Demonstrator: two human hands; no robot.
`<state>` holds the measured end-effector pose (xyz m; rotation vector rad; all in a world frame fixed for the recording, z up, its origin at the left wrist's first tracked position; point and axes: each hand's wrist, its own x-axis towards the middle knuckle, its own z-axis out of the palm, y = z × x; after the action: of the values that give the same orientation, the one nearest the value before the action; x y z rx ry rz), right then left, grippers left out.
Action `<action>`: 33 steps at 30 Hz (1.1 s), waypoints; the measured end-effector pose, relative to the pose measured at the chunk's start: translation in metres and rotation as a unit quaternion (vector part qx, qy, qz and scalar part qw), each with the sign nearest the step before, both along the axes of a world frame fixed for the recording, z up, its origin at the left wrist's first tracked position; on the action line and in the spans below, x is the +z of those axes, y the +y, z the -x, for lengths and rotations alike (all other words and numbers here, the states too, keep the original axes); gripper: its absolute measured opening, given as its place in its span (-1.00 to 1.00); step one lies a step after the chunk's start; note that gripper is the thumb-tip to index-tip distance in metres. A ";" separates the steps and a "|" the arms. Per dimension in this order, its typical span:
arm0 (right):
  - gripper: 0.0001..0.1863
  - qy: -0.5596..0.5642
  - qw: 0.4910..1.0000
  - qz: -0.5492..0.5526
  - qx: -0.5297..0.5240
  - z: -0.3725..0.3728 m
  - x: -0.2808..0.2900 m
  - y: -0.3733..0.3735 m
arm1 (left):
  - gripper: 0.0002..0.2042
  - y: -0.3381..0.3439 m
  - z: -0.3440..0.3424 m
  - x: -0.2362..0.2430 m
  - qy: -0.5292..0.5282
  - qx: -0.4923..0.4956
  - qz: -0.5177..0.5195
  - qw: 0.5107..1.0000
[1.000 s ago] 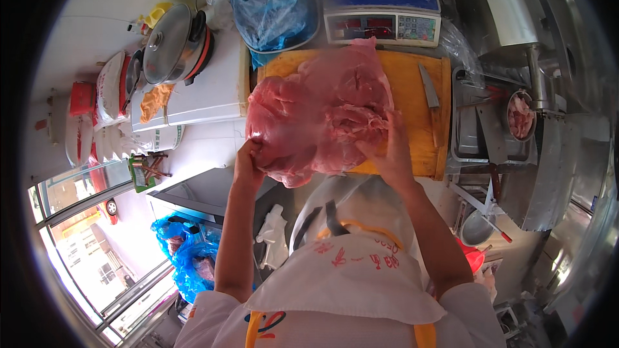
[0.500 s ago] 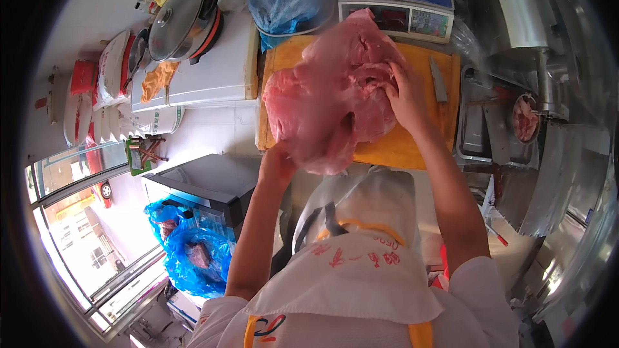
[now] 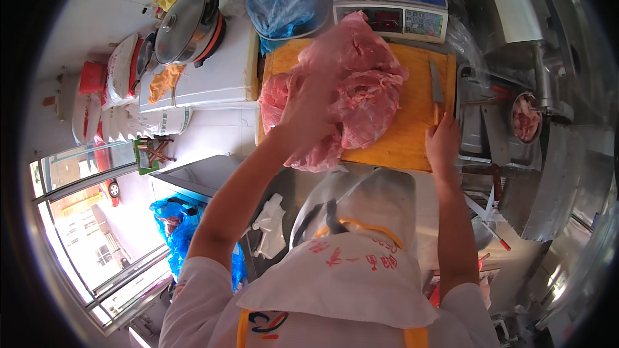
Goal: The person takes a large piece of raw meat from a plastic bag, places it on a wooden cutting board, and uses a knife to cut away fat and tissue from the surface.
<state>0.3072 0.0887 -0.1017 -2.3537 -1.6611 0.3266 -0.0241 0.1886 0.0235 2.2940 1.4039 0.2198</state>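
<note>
A large slab of raw pink meat (image 3: 371, 100) lies on the orange-yellow cutting board (image 3: 422, 84), its near edge hanging over the board's front. My left hand (image 3: 308, 106) reaches over the left half of the meat; its fingers are smeared, so I cannot see whether they grip. At the board's right side lies a knife (image 3: 436, 82), blade pointing away from me. My right hand (image 3: 443, 142) is closed round the near end of its handle, with the fingers curled.
Behind the board stand a scale (image 3: 390, 16) with a blue top and a blue plastic bag (image 3: 280, 6). To the right are a metal tray (image 3: 474, 132) and a steel machine (image 3: 516, 19) with a bowl of meat pieces (image 3: 526, 119). A lidded electric pan (image 3: 187, 29) sits at left.
My right hand has left the meat and moved right to the knife handle. My left hand has gone from the meat's near-left edge to over its top. The meat lies slightly shifted.
</note>
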 end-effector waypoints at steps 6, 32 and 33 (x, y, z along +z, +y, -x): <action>-0.78 0.133 0.991 0.002 -0.009 -0.048 -0.026 -0.016 | -0.21 0.022 -0.024 0.014 0.107 -0.023 0.127 0.986; -0.80 0.532 0.841 0.009 -0.100 0.142 0.134 -0.089 | -0.86 0.055 0.061 -0.037 -0.387 0.042 0.395 0.832; -0.79 0.526 0.845 0.012 -0.094 0.145 0.136 -0.089 | -0.88 0.052 0.057 -0.026 -0.403 0.040 0.386 0.829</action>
<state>0.1624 0.0001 0.0338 -1.7130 -0.8597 1.2987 -0.0813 0.2409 -0.0028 1.2230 0.8812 0.4733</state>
